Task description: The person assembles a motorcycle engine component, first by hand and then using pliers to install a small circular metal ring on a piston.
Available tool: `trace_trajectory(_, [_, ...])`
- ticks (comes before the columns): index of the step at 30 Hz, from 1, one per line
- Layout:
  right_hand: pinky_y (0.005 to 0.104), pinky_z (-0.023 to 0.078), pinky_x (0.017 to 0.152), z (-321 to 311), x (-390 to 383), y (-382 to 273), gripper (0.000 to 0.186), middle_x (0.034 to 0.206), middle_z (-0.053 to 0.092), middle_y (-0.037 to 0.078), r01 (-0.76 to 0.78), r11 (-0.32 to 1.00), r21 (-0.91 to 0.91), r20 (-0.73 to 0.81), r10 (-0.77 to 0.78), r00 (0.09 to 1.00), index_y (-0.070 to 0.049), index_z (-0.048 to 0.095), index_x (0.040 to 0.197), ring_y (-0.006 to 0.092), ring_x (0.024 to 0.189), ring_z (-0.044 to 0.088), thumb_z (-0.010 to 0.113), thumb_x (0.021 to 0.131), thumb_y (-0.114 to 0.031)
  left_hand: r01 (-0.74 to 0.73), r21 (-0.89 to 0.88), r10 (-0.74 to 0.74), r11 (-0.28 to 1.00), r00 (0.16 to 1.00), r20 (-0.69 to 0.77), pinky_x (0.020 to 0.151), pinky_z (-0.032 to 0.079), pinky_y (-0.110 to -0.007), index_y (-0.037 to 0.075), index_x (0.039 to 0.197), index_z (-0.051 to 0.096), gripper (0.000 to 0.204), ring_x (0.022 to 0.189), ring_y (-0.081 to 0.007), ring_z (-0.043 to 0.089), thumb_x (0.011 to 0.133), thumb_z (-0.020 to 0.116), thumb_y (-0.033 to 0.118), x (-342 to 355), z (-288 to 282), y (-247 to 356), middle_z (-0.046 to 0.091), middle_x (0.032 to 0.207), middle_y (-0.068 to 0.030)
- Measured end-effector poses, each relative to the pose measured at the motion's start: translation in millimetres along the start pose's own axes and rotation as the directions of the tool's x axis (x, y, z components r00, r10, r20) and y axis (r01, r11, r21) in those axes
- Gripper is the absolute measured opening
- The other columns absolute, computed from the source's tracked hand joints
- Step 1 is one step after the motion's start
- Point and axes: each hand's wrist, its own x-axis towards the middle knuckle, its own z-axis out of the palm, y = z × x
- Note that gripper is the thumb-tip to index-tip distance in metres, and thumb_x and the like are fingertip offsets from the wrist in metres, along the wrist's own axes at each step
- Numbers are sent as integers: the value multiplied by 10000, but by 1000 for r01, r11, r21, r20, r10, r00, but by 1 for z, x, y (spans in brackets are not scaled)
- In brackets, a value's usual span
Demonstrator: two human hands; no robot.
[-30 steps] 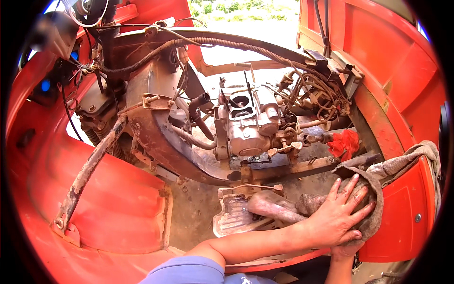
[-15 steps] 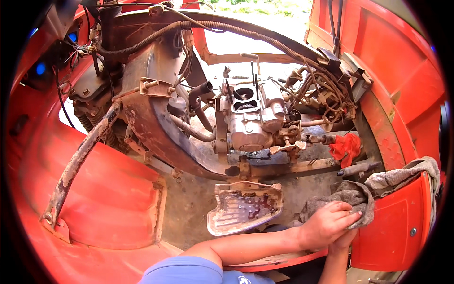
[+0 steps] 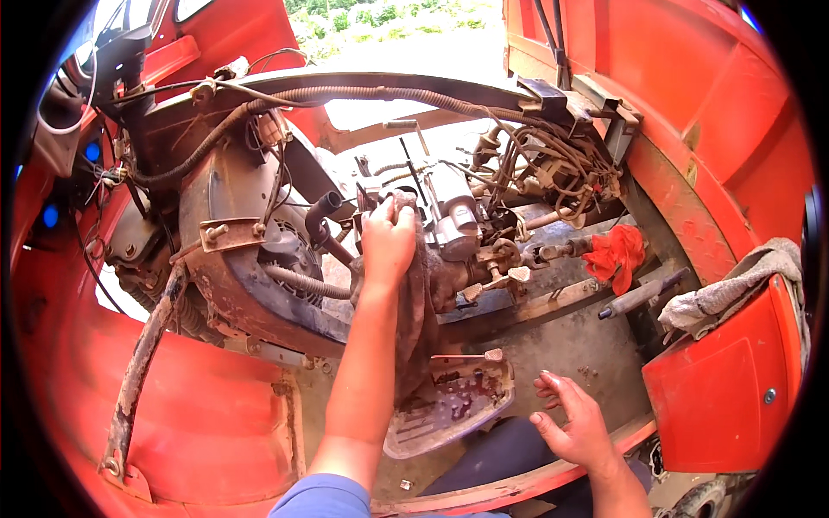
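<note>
My left hand [image 3: 387, 246] is closed on a dirty grey-brown rag [image 3: 414, 332] and holds it against the top of the metal engine block [image 3: 453, 220]. The rag drapes down the engine's near side and hides much of it, including the openings on top. Its lower end hangs over a pan-like metal foot pedal [image 3: 484, 393] with dark, wet-looking stains. My right hand [image 3: 574, 423] is apart from everything, empty, with fingers spread and slightly curled, to the right of the pedal.
A rusty curved frame [image 3: 259, 285] and a corrugated hose [image 3: 380, 93] arch around the engine. Tangled wires [image 3: 561, 160] lie behind it. At right are a red cloth [image 3: 615, 257], a metal cylinder [image 3: 643, 293] and a grey towel [image 3: 734, 289] over a red panel [image 3: 721, 388].
My left hand has carried the rag from the lower right up and left onto the engine. My right hand has come away from it and opened. The view has shifted somewhat.
</note>
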Motion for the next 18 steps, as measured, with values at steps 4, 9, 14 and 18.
trace_trajectory(4, [401,580,921,-5,-2,1,540,1283,655,186,121,975,-189,39,-116,993,-9,600,1344,345,1108,677,797,878,-197,-277,550,154,788,953,260,954,519,-513,-57,1139,703,392,1052,-446,639,930,592,256,11,43,15,705,1060,-271])
trace_trajectory(9, [427,573,920,-10,5,-12,482,1244,660,187,213,927,-310,119,-184,976,-27,634,1289,362,1099,667,787,867,-203,-545,571,158,614,793,588,978,525,-508,2,1103,695,290,1160,-407,602,904,585,183,7,26,23,653,1209,-214])
trace_trajectory(14, [431,571,913,-9,9,-11,434,1239,660,190,268,906,-327,210,-207,956,-32,660,1262,352,1088,669,773,879,-202,-651,538,79,536,673,736,1046,509,-472,-6,1055,715,255,1253,-397,577,859,609,117,0,11,46,630,1275,-187])
trace_trajectory(18, [432,567,918,-15,1,-10,430,1226,673,178,229,910,-347,185,-173,967,-38,674,1242,360,1086,671,789,854,-182,-521,669,136,531,831,539,990,537,-442,-15,1014,718,228,1212,-373,576,827,632,83,-39,-9,17,621,1206,-217])
